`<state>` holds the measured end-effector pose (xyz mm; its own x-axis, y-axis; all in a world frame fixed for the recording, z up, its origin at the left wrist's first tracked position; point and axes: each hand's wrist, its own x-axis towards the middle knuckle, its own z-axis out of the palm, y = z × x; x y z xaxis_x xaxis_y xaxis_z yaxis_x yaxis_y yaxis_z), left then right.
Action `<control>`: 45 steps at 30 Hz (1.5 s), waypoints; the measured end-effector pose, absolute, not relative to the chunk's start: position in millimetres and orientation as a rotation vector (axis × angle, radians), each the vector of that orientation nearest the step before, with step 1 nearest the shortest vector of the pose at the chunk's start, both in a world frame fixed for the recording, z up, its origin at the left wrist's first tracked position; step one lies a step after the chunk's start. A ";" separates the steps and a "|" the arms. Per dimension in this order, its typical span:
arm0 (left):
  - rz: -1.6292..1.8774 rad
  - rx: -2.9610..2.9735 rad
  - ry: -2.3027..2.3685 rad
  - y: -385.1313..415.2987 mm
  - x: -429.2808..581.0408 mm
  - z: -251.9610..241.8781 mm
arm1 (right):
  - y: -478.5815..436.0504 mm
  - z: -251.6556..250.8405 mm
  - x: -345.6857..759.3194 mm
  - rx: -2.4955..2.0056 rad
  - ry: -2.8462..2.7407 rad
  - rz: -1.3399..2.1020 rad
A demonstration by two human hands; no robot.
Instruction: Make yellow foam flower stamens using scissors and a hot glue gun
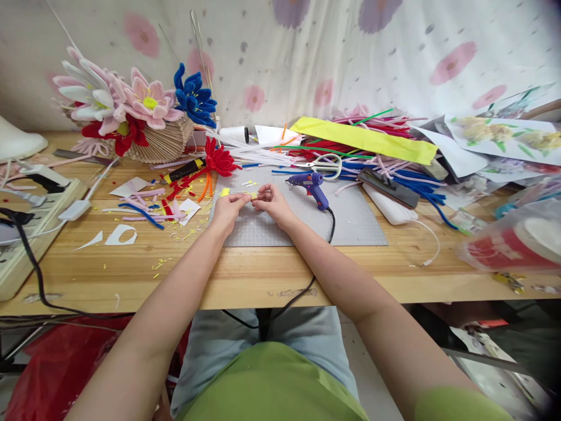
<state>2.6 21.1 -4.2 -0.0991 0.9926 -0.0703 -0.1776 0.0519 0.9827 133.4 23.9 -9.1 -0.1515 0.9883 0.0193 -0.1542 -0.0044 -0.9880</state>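
Note:
Above the grey cutting mat point(350, 228), my left hand point(228, 210) and my right hand point(274, 204) meet with their fingertips almost touching. Both are closed in a pinch on a small yellow strip point(253, 196), which shows between the fingers. A second bit of yellow point(224, 191) sticks out past my left knuckles; whether it is the same piece is hidden. Right of my right hand, a purple glue gun point(312, 187) lies on the mat with its nozzle to the left. A red fuzzy flower point(219, 158) lies just beyond my left hand.
A black-and-yellow utility knife point(186, 170) and pipe cleaner scraps point(142, 204) lie left. White-handled scissors point(328, 165), a yellow sheet point(363, 138) and pipe cleaners lie behind. Finished flowers fill a pleated holder point(160, 143). A power strip point(39, 234) stands far left, a bagged red cup point(512, 245) far right.

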 end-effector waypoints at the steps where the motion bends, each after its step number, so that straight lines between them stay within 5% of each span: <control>1: 1.314 0.979 1.184 20.8 2.8 -3.6 | 24.2 -9.2 133.7 -1.014 -1.203 1.387; 45: 1.345 1.002 1.189 18.3 4.3 -2.8 | 20.3 -6.7 131.6 -0.997 -1.212 1.447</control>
